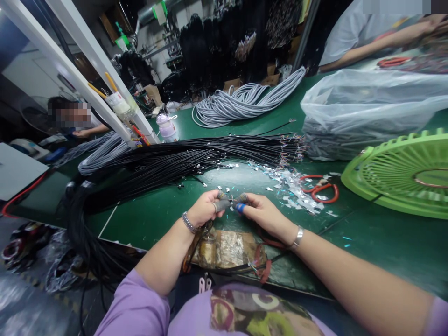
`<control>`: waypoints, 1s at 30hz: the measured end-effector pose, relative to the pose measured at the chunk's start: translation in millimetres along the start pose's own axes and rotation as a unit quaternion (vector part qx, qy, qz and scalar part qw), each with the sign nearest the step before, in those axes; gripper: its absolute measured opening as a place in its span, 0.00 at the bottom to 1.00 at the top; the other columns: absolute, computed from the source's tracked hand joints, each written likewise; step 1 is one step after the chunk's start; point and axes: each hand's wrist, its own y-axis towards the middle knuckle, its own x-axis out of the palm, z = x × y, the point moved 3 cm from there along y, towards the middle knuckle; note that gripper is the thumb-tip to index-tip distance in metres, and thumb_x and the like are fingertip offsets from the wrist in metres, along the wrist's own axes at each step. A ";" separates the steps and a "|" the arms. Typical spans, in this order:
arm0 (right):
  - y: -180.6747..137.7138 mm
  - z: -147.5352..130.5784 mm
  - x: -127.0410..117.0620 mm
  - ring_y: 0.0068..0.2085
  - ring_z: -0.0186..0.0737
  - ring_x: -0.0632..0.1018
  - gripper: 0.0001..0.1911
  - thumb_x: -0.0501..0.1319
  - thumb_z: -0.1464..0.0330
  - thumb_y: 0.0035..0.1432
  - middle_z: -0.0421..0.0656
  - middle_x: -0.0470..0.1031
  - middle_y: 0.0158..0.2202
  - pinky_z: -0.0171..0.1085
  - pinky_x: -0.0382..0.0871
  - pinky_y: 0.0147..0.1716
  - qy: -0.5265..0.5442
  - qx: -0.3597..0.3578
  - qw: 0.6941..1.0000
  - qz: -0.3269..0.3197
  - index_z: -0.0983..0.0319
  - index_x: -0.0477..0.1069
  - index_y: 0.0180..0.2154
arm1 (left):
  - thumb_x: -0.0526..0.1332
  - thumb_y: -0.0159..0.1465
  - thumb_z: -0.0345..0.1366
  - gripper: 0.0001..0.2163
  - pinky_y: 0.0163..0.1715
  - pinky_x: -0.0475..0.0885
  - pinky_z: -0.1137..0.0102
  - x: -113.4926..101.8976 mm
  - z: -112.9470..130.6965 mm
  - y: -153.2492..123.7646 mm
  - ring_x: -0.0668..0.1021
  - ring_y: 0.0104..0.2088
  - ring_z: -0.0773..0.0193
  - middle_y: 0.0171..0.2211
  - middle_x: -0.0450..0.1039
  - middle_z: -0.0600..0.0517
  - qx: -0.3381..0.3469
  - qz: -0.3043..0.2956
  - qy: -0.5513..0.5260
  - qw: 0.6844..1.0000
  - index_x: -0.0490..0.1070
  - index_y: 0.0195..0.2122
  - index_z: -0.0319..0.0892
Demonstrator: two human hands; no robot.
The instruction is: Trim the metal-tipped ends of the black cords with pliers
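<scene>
My left hand (207,208) and my right hand (263,213) meet fingertip to fingertip just above the green table (147,212). Both are closed in a pinch on the stripped end of a black cable, mostly covered by the fingers. Grey tape wraps several fingertips, and blue tape circles the right thumb. Below the hands lies a tape-wrapped block (231,247) at the table's front edge, with reddish scissor-like handles (265,271) beside it. Foil and blue scraps (297,191) are strewn beyond my right hand.
A long bundle of black cables (168,165) crosses the table and hangs off its left edge. Red-handled scissors (327,192), a green fan (402,175) and a plastic-wrapped stack (364,112) stand right. Grey cable coils (245,105) lie behind. Two other people sit nearby.
</scene>
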 end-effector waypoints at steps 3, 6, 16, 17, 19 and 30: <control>0.2 0.8 -3.0 0.20 0.30 0.61 0.15 0.59 0.55 0.48 0.37 0.68 0.20 0.33 0.53 0.20 0.027 0.021 0.999 0.031 0.61 0.67 0.25 | 0.67 0.46 0.53 0.22 0.11 0.49 0.78 -0.2 -0.5 0.3 0.58 0.11 0.77 0.13 0.62 0.61 0.003 0.004 0.000 1.000 0.63 0.28 0.40; 0.7 1.8 -3.2 0.20 0.29 0.60 0.19 0.60 0.51 0.47 0.37 0.69 0.20 0.32 0.51 0.19 0.037 0.025 0.998 0.033 0.61 0.66 0.25 | 0.67 0.46 0.53 0.22 0.11 0.50 0.78 -0.1 -1.5 0.0 0.59 0.11 0.77 0.13 0.62 0.61 0.005 0.003 0.008 1.000 0.64 0.28 0.40; 1.8 6.1 -0.6 0.20 0.28 0.60 0.24 0.63 0.46 0.44 0.36 0.67 0.19 0.32 0.51 0.18 0.021 0.041 0.999 0.017 0.61 0.67 0.24 | 0.69 0.45 0.51 0.21 0.13 0.54 0.78 -1.4 -0.1 -1.8 0.63 0.13 0.76 0.15 0.64 0.58 0.034 -0.019 0.020 0.999 0.68 0.27 0.37; 1.5 5.2 -0.8 0.19 0.28 0.59 0.24 0.62 0.46 0.44 0.36 0.67 0.19 0.32 0.50 0.18 0.032 0.042 0.998 0.018 0.61 0.67 0.24 | 0.69 0.45 0.50 0.21 0.14 0.55 0.78 -2.0 0.1 -1.6 0.64 0.14 0.75 0.15 0.65 0.58 0.040 -0.016 0.016 0.999 0.69 0.27 0.37; 0.7 3.4 -1.0 0.19 0.27 0.59 0.25 0.61 0.45 0.44 0.36 0.66 0.18 0.31 0.49 0.17 0.054 0.047 0.997 0.015 0.61 0.66 0.24 | 0.70 0.45 0.49 0.20 0.15 0.57 0.77 -2.7 1.0 -1.4 0.66 0.16 0.74 0.16 0.65 0.57 0.055 -0.011 0.006 0.998 0.69 0.27 0.37; -3.2 -3.0 -1.7 0.19 0.27 0.60 0.23 0.66 0.49 0.41 0.37 0.69 0.20 0.32 0.51 0.18 0.061 0.036 0.997 -0.037 0.62 0.67 0.26 | 0.70 0.46 0.45 0.16 0.21 0.62 0.76 -3.7 6.3 -3.0 0.66 0.19 0.73 0.18 0.66 0.57 0.104 0.010 0.038 0.994 0.70 0.25 0.37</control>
